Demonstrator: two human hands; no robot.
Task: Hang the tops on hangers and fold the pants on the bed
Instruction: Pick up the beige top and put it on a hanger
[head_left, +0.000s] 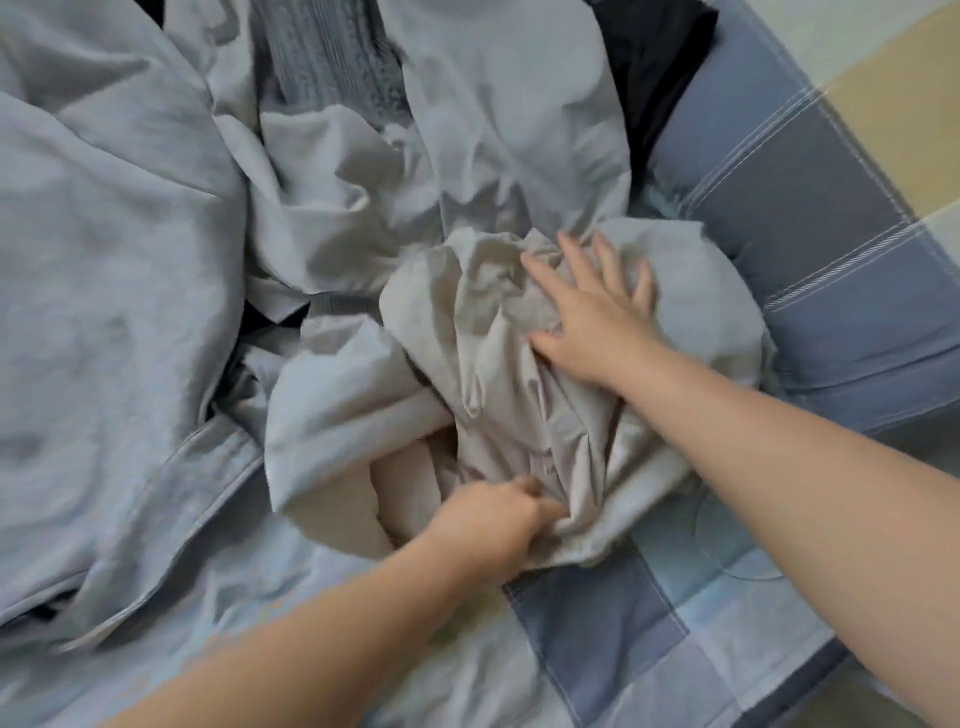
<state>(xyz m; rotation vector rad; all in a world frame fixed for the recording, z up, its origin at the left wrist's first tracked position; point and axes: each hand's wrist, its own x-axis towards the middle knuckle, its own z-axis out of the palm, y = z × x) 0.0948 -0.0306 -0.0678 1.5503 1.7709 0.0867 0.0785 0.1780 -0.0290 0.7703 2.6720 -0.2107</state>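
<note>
1. Nearest the camera, the checked bed cover (597, 623), in blue, grey and pale squares with white stitching, lies under everything and runs off to the right, where a yellow square shows at the far corner.
2. The left hand (491, 525) reaches in from the lower left. Its fingers are curled tight into the near edge of the beige garment (498, 374), bunching a fold of cloth in its grip; the fingertips are buried in the fabric.
3. The beige garment sits as a crumpled heap in the middle of the bed, on the cover, with deep creases and a rounded bulge on its right side. Its left flank touches the neighbouring grey cloth. Whether it is a top or a pair of pants cannot be told from this heap.
4. The right hand (589, 317) comes in from the right and lies flat on top of that heap, palm down, with its fingers (571, 254) straight and spread wide, pressing the cloth without gripping it. The two hands are well apart, one at the near edge and one on the far crown of the same garment.
5. To the left, a large light grey garment (104, 260) covers much of the bed in broad folds.
6. Farther back, another pale grey piece (498, 104) lies rumpled, with a grey ribbed knit (322, 67) just beside it.
7. Farthest, a black garment (660, 62) shows at the top right, touching the pale grey piece.
</note>
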